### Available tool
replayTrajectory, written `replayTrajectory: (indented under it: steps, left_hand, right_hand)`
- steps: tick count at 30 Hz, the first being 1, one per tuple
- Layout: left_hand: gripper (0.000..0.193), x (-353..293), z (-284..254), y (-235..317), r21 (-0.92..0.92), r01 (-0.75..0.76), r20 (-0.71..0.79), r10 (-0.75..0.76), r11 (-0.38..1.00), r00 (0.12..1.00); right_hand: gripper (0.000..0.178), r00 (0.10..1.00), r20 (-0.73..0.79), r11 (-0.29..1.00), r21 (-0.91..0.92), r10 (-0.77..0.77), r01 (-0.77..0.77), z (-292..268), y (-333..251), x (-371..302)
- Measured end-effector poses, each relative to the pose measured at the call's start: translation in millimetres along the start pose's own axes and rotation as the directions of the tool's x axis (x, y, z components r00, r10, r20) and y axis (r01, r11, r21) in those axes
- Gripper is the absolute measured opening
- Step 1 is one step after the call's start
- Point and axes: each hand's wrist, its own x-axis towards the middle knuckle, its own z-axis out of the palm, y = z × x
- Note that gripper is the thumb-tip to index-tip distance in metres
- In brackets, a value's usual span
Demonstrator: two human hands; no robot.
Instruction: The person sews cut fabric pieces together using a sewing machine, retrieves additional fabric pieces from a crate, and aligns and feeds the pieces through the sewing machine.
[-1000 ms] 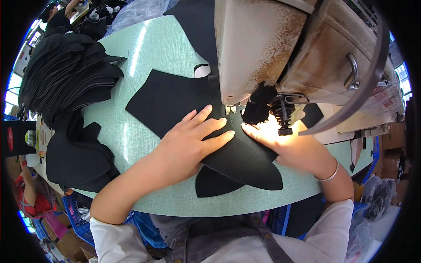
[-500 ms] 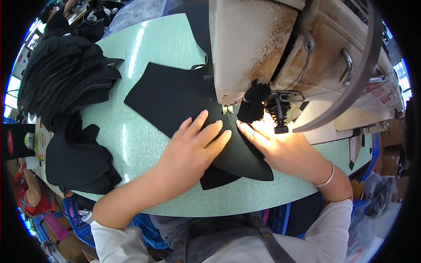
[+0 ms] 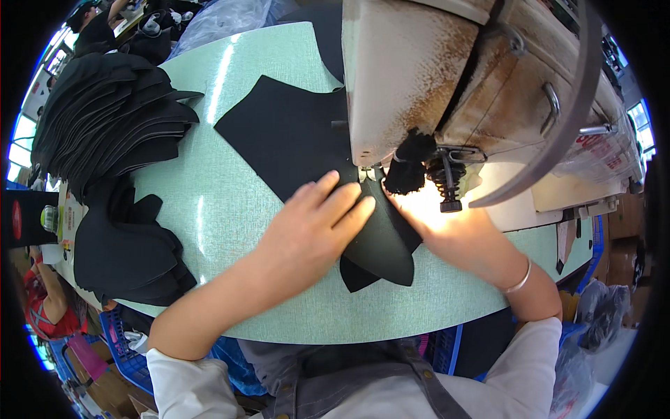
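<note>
Green bench point(image 3: 227, 209) lies free between the stacked black pieces point(image 3: 112, 126) and the left hand point(image 3: 310, 223); the sewing machine point(image 3: 412, 70) blocks the way above the right hand point(image 3: 447, 227).

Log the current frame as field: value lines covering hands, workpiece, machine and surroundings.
left hand: palm down on the black pieces, left of the presser foot
right hand: right of the presser foot, partly behind the machine's fittings; glare hides its grip
workpiece: black pieces, overlapping, pointed ends toward the person
machine: off-white sewing machine, brown-stained, lamp glare at the work area
table: light green, curved near edge
left side: large stack of black cut pieces; smaller black pile nearer the person
wristwear: bracelet, right wrist
</note>
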Motion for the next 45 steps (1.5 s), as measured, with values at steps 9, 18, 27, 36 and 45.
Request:
replayTrajectory:
  steps: [9, 18, 27, 36, 45]
  left_hand:
    - [0.049, 3.6, -10.7, -23.4, -0.155, 0.064, 0.165, -0.038, 0.986, 0.986]
    - [0.043, -1.7, -2.9, -7.3, 0.037, -0.020, 0.048, 0.018, 0.999, 0.999]
    - [0.038, 1.3, -8.3, -20.4, -0.137, -0.009, 0.067, 0.019, 0.991, 0.998]
    - [0.033, 3.0, -0.2, -5.5, 0.119, -0.223, -0.080, 0.233, 0.968, 0.969]
    - [0.031, -1.7, 4.9, -20.5, -0.062, -0.181, -0.041, 0.179, 0.982, 0.983]
  right_hand:
    - [0.030, 0.999, 0.049, 0.953, 0.302, 0.015, -0.029, 6.8, 25.1, -14.2]
    - [0.024, 0.997, 0.017, 0.988, 0.139, 0.071, -0.073, -3.3, -15.2, 7.1]
    - [0.023, 0.978, 0.206, 0.977, 0.198, 0.036, -0.077, -9.2, 12.9, -8.7]
    - [0.034, 0.995, -0.080, 0.972, 0.231, 0.062, -0.042, 0.9, -13.3, 3.2]
    - [0.023, 0.996, 0.081, 0.992, 0.117, -0.046, 0.036, -9.0, -1.6, -1.3]
